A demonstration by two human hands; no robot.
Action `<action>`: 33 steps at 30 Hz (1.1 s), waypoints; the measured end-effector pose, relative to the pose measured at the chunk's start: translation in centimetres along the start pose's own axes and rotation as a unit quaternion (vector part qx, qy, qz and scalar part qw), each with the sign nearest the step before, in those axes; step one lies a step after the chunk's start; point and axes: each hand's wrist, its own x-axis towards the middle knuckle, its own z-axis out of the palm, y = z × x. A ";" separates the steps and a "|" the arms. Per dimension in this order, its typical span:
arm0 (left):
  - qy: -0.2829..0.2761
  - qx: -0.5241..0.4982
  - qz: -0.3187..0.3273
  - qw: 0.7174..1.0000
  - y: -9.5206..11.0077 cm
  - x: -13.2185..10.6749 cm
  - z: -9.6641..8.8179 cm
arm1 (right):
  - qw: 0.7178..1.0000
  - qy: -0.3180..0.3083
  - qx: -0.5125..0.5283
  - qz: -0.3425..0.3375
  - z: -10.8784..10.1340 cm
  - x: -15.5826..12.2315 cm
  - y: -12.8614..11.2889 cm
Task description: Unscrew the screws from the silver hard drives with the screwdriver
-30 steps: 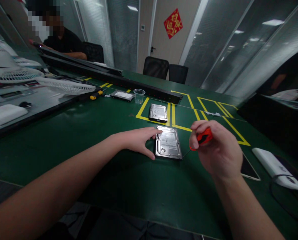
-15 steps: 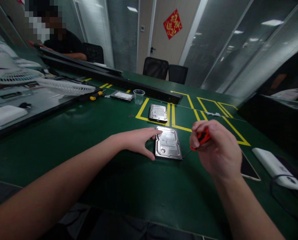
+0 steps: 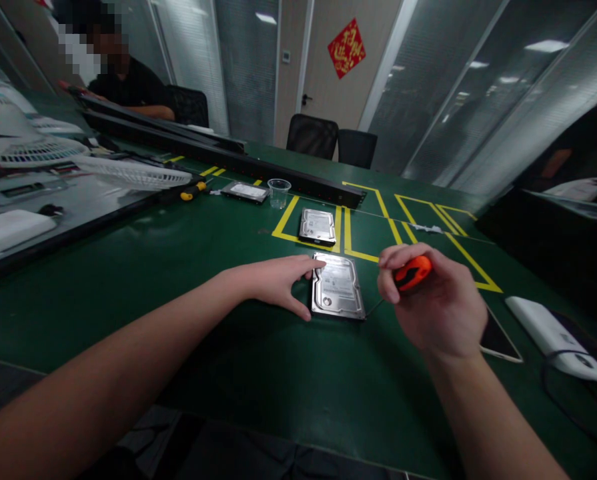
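A silver hard drive (image 3: 337, 287) lies flat on the green table. My left hand (image 3: 283, 283) steadies it from the left, with a fingertip on its upper left edge and the thumb at its lower left corner. My right hand (image 3: 435, 300) is closed around the orange-and-black handle of a screwdriver (image 3: 414, 272). The thin shaft slants down to the left, and its tip meets the drive's lower right corner. The exact point of contact is too small to make out. Just behind sits a second hard drive (image 3: 317, 225), partly over yellow tape.
A clear plastic cup (image 3: 279, 193) stands beside another drive (image 3: 245, 192). A yellow-and-black tool (image 3: 193, 191) lies further left, near white fan parts (image 3: 133, 175). Long black rails (image 3: 298, 177) cross behind. At right are a phone (image 3: 501, 337) and a white power strip (image 3: 558, 339). A person (image 3: 133, 90) sits far left.
My right hand has turned the screwdriver handle, so more of its orange end shows. The screwdriver tip stays at the drive's corner. My left hand and the drive have not moved.
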 end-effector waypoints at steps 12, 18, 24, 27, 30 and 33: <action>-0.005 -0.002 -0.007 1.000 0.3 0.0 -0.1 | 1.000 0.001 0.003 0.008 0.2 -0.1 -0.1; -0.005 -0.004 -0.011 1.000 0.3 0.0 -0.1 | 0.999 0.016 -0.027 0.008 -0.1 0.0 0.1; -0.008 -0.003 -0.010 1.000 0.3 0.0 -0.1 | 0.999 0.004 -0.013 0.031 0.1 -0.3 -0.2; -0.014 0.002 -0.017 1.000 0.4 0.0 -0.2 | 1.000 -0.003 -0.004 0.018 0.2 -0.2 -0.3; -0.014 0.005 -0.018 1.000 0.3 0.0 -0.2 | 1.000 -0.008 -0.007 0.001 0.0 0.0 -0.2; -0.013 0.004 -0.012 1.000 0.2 -0.1 -0.2 | 1.000 0.008 -0.023 0.003 -0.1 -0.1 -0.1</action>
